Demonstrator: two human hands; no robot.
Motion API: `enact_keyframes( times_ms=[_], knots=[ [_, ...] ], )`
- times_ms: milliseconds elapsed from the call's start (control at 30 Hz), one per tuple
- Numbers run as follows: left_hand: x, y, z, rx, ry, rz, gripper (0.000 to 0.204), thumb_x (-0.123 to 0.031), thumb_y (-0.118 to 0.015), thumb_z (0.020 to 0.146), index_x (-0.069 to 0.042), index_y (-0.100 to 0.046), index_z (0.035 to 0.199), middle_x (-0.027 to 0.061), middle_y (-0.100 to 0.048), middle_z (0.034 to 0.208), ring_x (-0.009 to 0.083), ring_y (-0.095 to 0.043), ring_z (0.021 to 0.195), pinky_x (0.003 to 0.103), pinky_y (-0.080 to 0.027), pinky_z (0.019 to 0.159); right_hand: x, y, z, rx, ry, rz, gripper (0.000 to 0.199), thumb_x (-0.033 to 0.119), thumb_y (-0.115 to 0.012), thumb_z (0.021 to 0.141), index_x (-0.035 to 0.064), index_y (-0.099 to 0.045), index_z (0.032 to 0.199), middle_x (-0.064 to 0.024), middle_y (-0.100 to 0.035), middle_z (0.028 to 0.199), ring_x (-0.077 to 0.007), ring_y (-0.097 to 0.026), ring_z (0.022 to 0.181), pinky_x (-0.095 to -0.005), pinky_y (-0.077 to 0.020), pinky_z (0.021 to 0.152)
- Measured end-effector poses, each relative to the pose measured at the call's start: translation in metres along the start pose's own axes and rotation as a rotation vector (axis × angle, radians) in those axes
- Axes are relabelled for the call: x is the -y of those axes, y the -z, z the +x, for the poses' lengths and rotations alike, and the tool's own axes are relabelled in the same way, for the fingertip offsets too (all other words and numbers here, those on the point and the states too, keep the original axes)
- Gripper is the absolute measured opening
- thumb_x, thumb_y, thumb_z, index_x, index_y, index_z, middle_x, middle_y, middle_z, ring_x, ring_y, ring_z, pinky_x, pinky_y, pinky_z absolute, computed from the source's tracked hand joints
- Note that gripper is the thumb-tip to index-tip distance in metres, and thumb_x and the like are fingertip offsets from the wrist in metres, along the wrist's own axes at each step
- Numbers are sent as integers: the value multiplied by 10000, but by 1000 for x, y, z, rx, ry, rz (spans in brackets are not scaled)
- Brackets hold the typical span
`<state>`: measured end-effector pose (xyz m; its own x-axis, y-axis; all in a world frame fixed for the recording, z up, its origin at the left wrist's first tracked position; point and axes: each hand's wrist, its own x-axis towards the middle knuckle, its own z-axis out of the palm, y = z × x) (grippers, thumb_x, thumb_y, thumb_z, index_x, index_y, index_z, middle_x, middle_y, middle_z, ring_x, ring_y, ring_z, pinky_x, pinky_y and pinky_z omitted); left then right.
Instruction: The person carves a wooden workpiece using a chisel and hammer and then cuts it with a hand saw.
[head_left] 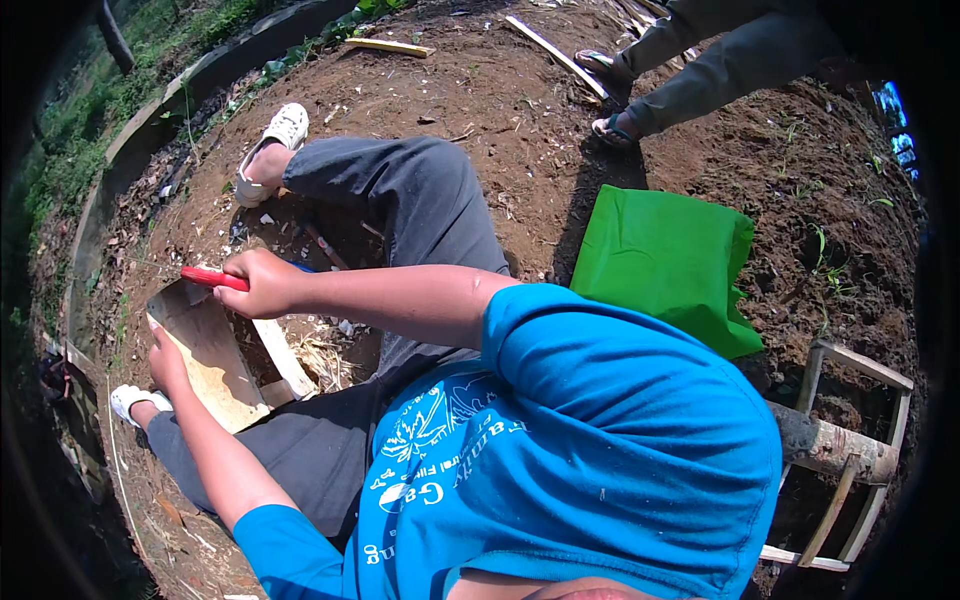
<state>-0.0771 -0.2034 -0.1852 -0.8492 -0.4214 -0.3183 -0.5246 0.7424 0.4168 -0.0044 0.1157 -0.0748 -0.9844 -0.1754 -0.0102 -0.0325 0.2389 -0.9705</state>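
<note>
My right hand is closed round the red handle of a tool, above the far end of a pale wooden board. A dark grey surface lies beside that end; I cannot tell whether it is the tool's blade. With my left hand I hold the board's left edge, the fingers partly hidden. The board slants between my legs, its near end by my left thigh. Another pale wood strip lies just right of it.
Wood shavings and a slim tool lie between my legs. A green bag rests at my right, with a wooden frame behind it. Another person's legs stand at the upper right, near a long wood strip.
</note>
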Motion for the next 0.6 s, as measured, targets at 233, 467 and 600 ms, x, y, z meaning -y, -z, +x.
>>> enact_keyframes(
  times_ms=[233, 467, 600],
  knots=[
    [4, 4, 4, -55, 50, 99, 974, -779, -252, 965, 39, -677, 1282, 302, -660, 1285, 483, -588, 1254, 529, -423, 1087, 4, -13, -1, -12, 21, -35, 350, 329, -678, 874, -3, -650, 763, -223, -646, 688, -388, -654, 651, -495, -491, 655],
    [2, 11, -4, -105, 57, 131, 936, -739, -266, 982, 51, -664, 1290, 315, -646, 1302, 488, -581, 1260, 534, -414, 1090, -5, -8, -15, 28, 8, 93, 335, 307, -672, 895, -7, -647, 782, -214, -644, 703, -369, -650, 657, -464, -487, 644],
    [-9, 11, -17, -138, -8, 118, 841, -679, -304, 1005, 30, -682, 1255, 296, -660, 1286, 485, -592, 1238, 533, -431, 1067, 2, -20, -24, -42, 28, -36, 306, 328, -671, 881, 27, -663, 831, -200, -653, 718, -396, -656, 684, -488, -496, 658]
  ],
)
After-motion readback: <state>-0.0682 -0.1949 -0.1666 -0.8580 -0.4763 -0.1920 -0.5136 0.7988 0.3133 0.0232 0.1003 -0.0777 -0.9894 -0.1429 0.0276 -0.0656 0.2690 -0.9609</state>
